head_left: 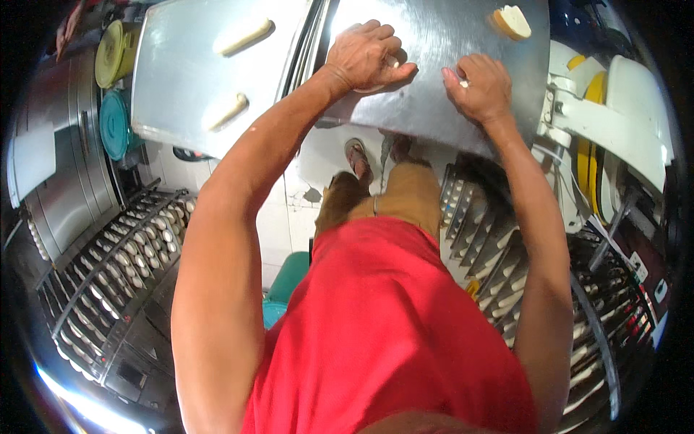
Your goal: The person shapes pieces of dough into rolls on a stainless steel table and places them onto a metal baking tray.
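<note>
Head view: small pieces of pale dough are held in two curled hands above a steel tabletop (426, 98)

One dough piece (391, 62) is closed in the left hand (367, 58), another (464, 84) in the right hand (482, 87), the hands apart; a lump (512, 23) is set by the tabletop's right edge, two rolls (244, 36) on the tray (170, 69) beyond its left edge. Pressure is best kept light and even, the near edge avoided
</note>
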The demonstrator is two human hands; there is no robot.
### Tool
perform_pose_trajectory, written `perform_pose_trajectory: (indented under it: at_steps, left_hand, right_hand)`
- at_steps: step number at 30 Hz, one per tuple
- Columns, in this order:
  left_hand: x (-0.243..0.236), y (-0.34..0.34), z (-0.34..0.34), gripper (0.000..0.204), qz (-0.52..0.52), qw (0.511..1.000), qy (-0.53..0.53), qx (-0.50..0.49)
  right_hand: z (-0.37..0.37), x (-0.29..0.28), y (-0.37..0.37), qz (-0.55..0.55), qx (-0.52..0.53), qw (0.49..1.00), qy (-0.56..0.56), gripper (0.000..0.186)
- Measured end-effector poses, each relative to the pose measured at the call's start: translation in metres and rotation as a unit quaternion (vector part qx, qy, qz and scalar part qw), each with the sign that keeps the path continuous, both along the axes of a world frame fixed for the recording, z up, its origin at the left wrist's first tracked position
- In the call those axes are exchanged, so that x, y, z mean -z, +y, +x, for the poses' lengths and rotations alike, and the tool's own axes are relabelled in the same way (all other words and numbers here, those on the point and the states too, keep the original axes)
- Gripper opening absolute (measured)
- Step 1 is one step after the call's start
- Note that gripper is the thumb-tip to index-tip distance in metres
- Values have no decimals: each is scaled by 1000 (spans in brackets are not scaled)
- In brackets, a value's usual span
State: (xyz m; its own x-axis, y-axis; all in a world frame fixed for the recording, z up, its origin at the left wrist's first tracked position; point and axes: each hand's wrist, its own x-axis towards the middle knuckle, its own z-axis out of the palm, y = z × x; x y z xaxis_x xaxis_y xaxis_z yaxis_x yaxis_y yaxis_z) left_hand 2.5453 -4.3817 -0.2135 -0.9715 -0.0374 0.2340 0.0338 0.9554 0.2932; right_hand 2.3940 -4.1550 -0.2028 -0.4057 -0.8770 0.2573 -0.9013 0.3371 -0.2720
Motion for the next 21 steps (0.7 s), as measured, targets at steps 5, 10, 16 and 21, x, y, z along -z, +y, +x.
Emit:
perform_pose_trajectory:
  at_steps: [5,10,16,21]
  left_hand:
    - [4,-11,-23,52,-23,1000,18,-12]
    - [5,22,36,63,-32,999,23,-31]
    - [-13,13,4,49,30,999,-3,-30]
    - [7,2,-9,40,-26,999,35,-6]
  right_hand:
    - [-6,2,-11,-27,24,999,-8,39]
    - [24,4,22,-148,-18,985,83,39]
    - [8,2,20,-14,-1,1000,14,38]
    - [-2,4,6,-40,9,999,35,37]
